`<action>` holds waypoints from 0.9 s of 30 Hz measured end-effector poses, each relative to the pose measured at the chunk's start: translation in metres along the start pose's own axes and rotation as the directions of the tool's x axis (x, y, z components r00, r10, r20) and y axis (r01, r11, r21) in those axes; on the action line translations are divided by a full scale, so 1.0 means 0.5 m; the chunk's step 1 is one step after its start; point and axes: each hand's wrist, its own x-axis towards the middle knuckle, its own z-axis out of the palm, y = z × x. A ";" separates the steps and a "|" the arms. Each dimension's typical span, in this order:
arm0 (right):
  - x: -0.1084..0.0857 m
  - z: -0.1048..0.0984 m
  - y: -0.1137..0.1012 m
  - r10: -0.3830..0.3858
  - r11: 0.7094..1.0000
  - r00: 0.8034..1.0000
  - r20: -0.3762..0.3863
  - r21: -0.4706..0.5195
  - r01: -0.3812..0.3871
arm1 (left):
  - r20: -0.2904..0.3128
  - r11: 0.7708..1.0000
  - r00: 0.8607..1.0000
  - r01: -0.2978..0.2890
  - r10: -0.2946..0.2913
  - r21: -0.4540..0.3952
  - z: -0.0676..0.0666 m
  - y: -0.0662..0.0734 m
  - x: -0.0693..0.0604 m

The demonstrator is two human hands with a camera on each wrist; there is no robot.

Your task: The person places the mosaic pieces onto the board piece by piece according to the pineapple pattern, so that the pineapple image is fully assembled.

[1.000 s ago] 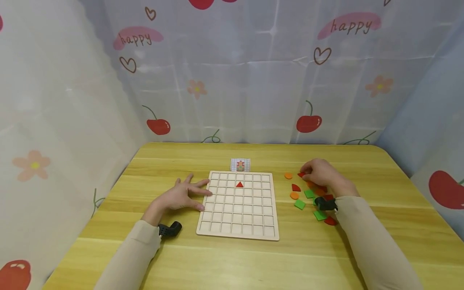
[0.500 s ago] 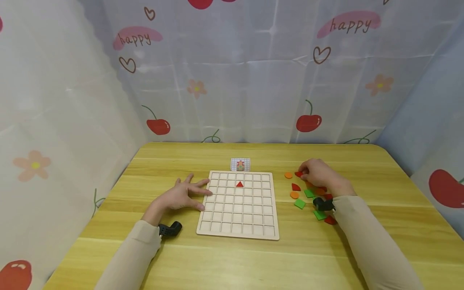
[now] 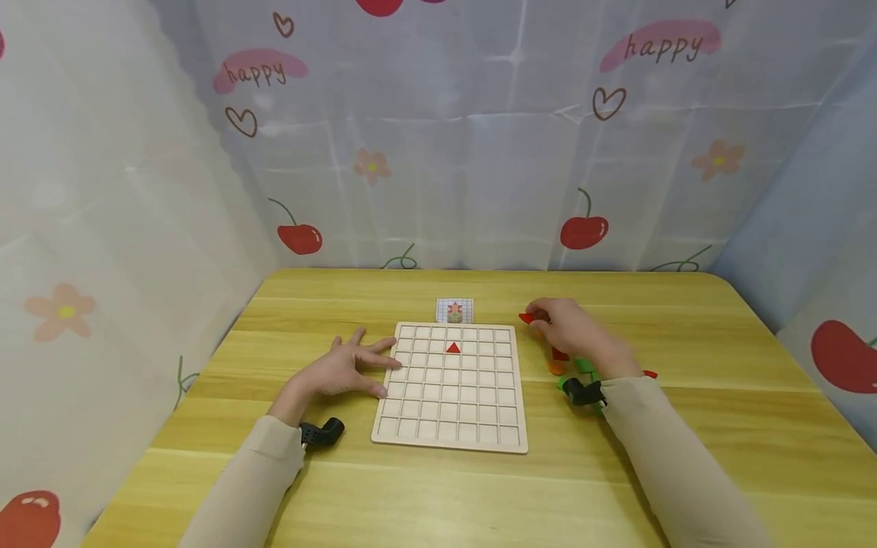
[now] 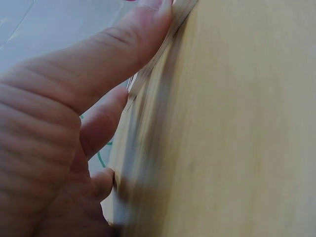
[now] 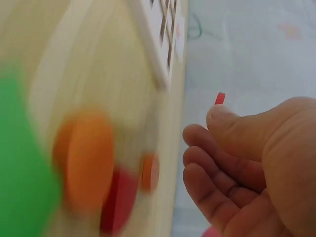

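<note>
A pale wooden grid board (image 3: 449, 447) lies on the table, with one red triangle (image 3: 453, 348) in a cell near its top. My left hand (image 3: 337, 371), fingers spread, touches the board's left edge with fingertips and thumb. To the right of the board, my right hand (image 3: 570, 332) pinches a small flat red piece (image 3: 526, 317) between thumb and index finger, raised off the table. Most of that piece is hidden, so its exact shape is unclear; only a thin red end (image 5: 220, 98) shows in the right wrist view.
Partly under the right hand and wrist lie loose flat pieces: an orange disc (image 3: 557, 367), a red quarter-round piece (image 3: 559, 355) and green squares (image 3: 584, 365). A small printed pattern card (image 3: 454, 310) lies behind the board. A patterned curtain (image 3: 466, 190) stands behind the table.
The right hand has moved left from the loose pieces toward the board's upper right corner, carrying the red piece. The left hand and the board have stayed in place.
</note>
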 end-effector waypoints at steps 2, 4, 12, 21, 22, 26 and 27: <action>0.007 0.010 -0.017 -0.014 1.000 1.000 -0.002 0.020 0.014 | 0.001 1.000 1.000 0.001 -0.001 -0.004 0.002 -0.002 -0.001; 0.013 0.019 -0.036 -0.030 0.999 1.000 0.004 0.040 0.030 | 0.001 1.000 1.000 0.002 -0.002 -0.010 0.003 -0.003 -0.001; 0.032 0.056 -0.115 -0.013 0.988 0.999 0.053 0.153 0.005 | -0.002 1.000 1.000 0.004 -0.004 -0.002 0.002 -0.003 0.002; 0.048 0.103 -0.174 -0.084 0.978 0.993 0.083 0.197 0.066 | 0.006 1.000 1.000 0.000 0.000 0.011 0.003 -0.005 0.003; 0.049 0.105 -0.181 -0.089 0.977 0.992 0.089 0.201 0.070 | 0.007 1.000 1.000 0.000 0.000 0.013 0.002 -0.005 0.003; 0.051 0.116 -0.205 -0.089 0.978 0.992 0.091 0.199 0.069 | 0.006 1.000 1.000 0.001 -0.001 0.019 -0.001 -0.002 0.001; 0.051 0.119 -0.210 -0.082 0.979 0.993 0.089 0.192 0.064 | 0.007 1.000 1.000 0.004 -0.004 0.021 -0.002 -0.001 0.001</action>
